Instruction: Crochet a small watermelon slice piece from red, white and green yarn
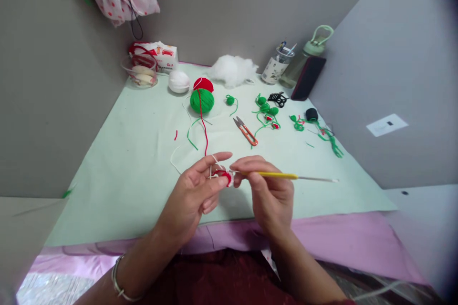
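My left hand [196, 189] pinches a small red and white crochet piece [223, 176] between thumb and fingers, with red yarn [204, 128] looped over the index finger. The strand runs back to a red yarn ball [203, 84] behind a green yarn ball [202, 100]. My right hand [269, 189] is closed on a yellow-handled crochet hook [282, 176], whose tip is at the crochet piece. Both hands hover over the front of the pale green table mat [136, 162].
Orange-handled snips [246, 131] lie mid-table. Green crocheted bits [266, 112] and a black item [311, 114] sit to the right. At the back are white stuffing [232, 69], a white ball [179, 81], a glass bowl [140, 71], a pen jar [277, 64] and a bottle [309, 52].
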